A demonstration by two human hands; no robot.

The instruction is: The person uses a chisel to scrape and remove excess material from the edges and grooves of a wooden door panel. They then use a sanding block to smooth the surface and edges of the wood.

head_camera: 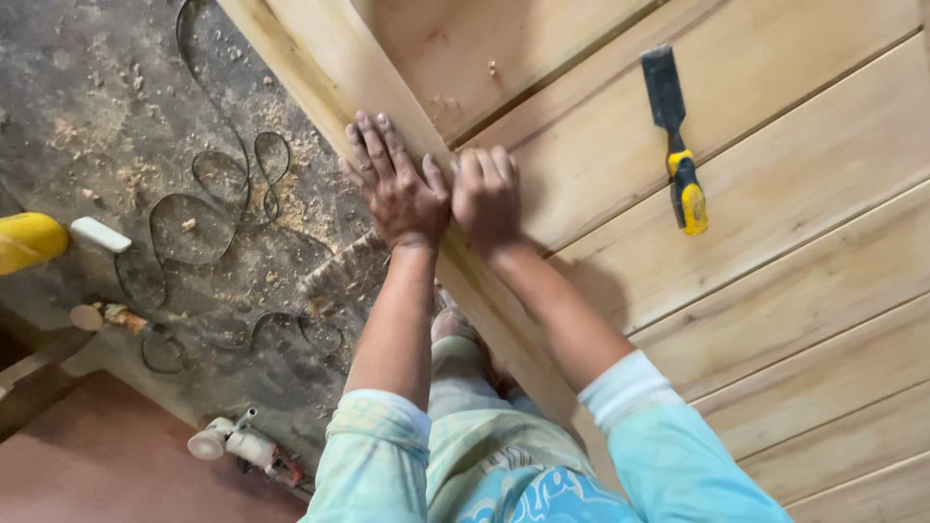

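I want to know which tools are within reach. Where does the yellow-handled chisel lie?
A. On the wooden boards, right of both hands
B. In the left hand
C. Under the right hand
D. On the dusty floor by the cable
A: the chisel lies flat on the wooden boards, apart from the right hand and the left hand.

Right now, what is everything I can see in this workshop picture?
Wooden panel: one, pale planks, fills the right side.
Frame edge: one, pale wood, runs diagonally under the hands.
Chisel: one, dark blade, yellow and black handle, lying on the panel.
Cable: one, black, looped on the floor.
Sawdust: scattered, tan, on the grey floor.
Power tool: one, white and red, lower left floor.
Yellow object: one, left edge, kind unclear.
Left hand: flat on the frame edge.
Right hand: beside it, pressing the same edge.
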